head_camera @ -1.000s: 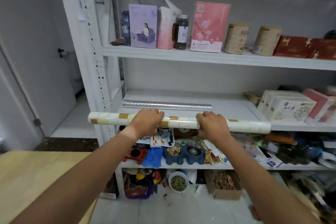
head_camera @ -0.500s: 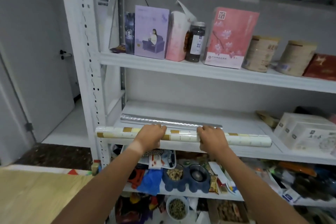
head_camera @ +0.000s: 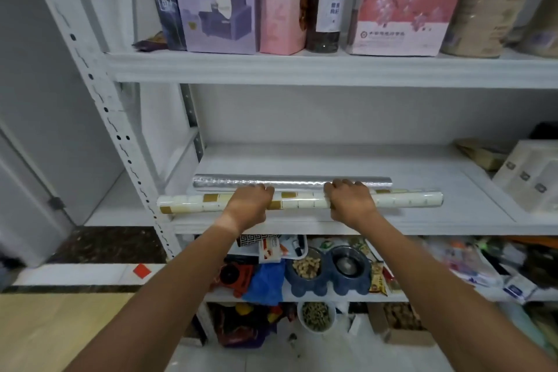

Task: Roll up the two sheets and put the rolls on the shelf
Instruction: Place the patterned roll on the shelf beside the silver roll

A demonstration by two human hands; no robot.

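- Head view: the tile-patterned roll (head_camera: 299,202) is gripped from above by both hands, fingers curled over its top.
- It is clasped left of its middle by the left hand (head_camera: 248,205) and right of its middle by the right hand (head_camera: 350,202); both are closed around it.
- The roll is seen at the front edge of the middle shelf (head_camera: 422,220); whether it rests fully on the board cannot be told.
- The silver roll (head_camera: 290,183) is laid just behind it, parallel; any touching is hidden by the fingers.
- Both long axes are run left to right along the shelf.
- The fingertips and the undersides of the rolls are hidden.
- Items at the right edge are blurred.
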